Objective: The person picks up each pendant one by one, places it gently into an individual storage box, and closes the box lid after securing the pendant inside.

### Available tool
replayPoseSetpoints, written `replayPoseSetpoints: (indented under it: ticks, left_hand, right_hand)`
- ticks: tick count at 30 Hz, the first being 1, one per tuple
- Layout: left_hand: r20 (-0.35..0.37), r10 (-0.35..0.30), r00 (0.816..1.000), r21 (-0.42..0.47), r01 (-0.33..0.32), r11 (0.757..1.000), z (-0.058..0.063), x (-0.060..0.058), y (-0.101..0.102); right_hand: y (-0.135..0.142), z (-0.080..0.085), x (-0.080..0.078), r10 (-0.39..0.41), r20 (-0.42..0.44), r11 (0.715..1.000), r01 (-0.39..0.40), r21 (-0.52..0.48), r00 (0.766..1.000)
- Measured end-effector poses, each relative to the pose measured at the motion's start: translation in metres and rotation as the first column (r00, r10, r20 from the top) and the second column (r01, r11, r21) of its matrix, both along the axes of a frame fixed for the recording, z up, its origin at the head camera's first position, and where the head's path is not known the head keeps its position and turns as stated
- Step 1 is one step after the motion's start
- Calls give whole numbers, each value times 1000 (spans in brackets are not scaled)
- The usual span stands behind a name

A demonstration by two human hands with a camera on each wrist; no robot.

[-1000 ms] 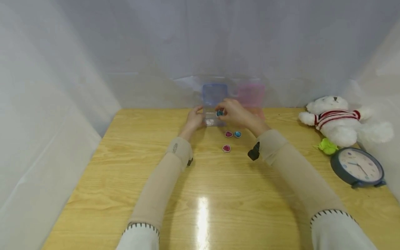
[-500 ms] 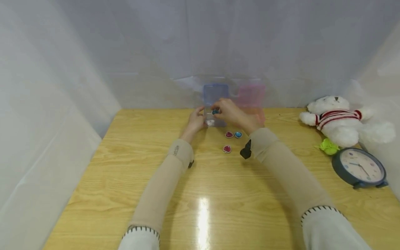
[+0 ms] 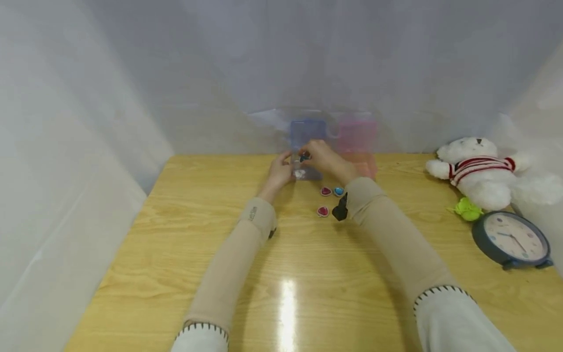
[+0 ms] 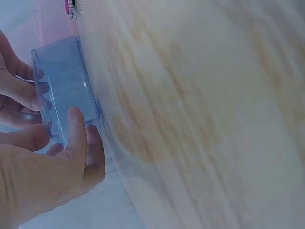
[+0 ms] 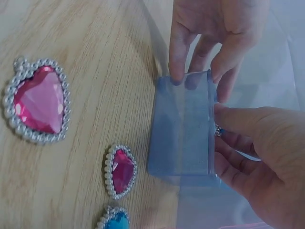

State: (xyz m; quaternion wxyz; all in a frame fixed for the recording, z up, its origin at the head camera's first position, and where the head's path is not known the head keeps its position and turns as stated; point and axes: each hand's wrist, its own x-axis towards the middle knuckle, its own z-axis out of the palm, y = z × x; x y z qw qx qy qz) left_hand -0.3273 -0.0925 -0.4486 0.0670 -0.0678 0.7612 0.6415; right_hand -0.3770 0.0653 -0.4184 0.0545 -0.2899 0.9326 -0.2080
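Note:
A see-through blue plastic box point(image 5: 183, 129) with its lid point(image 3: 308, 129) raised stands near the back of the table. My left hand point(image 3: 279, 171) grips its left end, thumb on the front wall point(image 4: 66, 90) and fingers round the edge. At the opening, my right hand point(image 5: 267, 152) pinches a blue gem pendant point(image 5: 218, 130) with a silver beaded rim, mostly hidden by the fingers. Before the box lie a pink heart gem point(image 5: 43, 102), a second pink gem point(image 5: 123, 171) and a blue gem point(image 5: 116, 221), all silver-rimmed.
A pink see-through box point(image 3: 362, 161) with a raised lid point(image 3: 357, 132) stands to the right of the blue one. Farther right lie a white teddy bear point(image 3: 481, 178), a green flower-like item point(image 3: 468, 209) and a round clock point(image 3: 514, 237). A pale curtain point(image 3: 211, 88) hangs behind the table.
My right hand has moved left and farther over the blue box with the pendant, which is now more hidden. My left hand keeps its grip. The head view has shifted slightly.

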Motion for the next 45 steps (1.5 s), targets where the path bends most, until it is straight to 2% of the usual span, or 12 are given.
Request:
replayPoseSetpoints:
  ticks: [11,17,23,27,36,45]
  left_hand:
    - [-27,-10,1000,3,10,1000,-1,1,10]
    - [-43,-18,999,-40,17,999,-5,-1,15]
    - [-51,-9,999,-57,6,998,-4,-3,19]
    - [-34,-16,999,-37,14,999,-3,-3,19]
    - [-27,-35,999,-9,35,999,-2,-8,16]
    - [27,-51,998,34,50,998,-3,-14,2]
  right_hand:
    - [4,-3,0,16,-9,1000,-16,-6,1000]
    - [11,-6,2,11,-6,1000,-11,-10,1000]
    - [18,0,2,-21,-59,999,19,-39,998]
    - [22,6,5,-31,-68,999,28,-40,997]
    - [38,21,21,-78,-51,991,72,-112,996]
    - [68,24,42,-37,-99,991,24,-132,994]
